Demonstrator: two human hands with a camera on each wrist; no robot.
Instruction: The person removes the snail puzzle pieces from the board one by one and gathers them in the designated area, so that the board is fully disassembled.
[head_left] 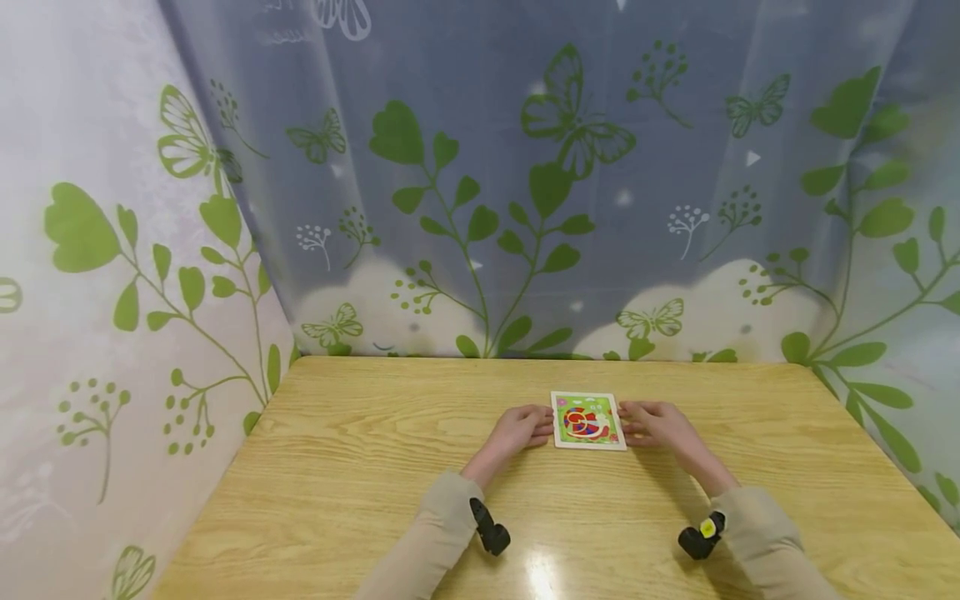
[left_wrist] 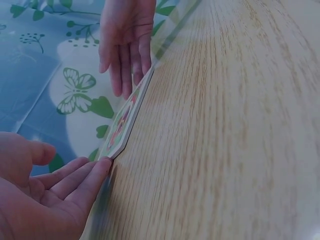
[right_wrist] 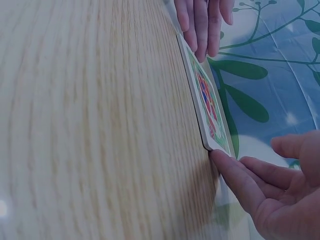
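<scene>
A flat square snail puzzle board [head_left: 588,422] with a pale rim lies on the wooden table, its picture red, blue and white on green. My left hand [head_left: 521,428] is at its left edge, fingers extended, with fingertips touching the board's corner in the left wrist view. On the opposite side, my right hand [head_left: 662,430] also has its fingers stretched toward the board. The right wrist view shows that hand's index fingertip against the near corner of the board [right_wrist: 206,102]. Both thumbs stand away from the board, and neither hand grips it.
The wooden table [head_left: 360,475] extends around the board to a back edge close behind it. A patterned curtain [head_left: 480,167] with leaves and butterflies hangs behind and at both sides. Black wrist cameras sit on the left cuff [head_left: 489,528] and right cuff [head_left: 702,537].
</scene>
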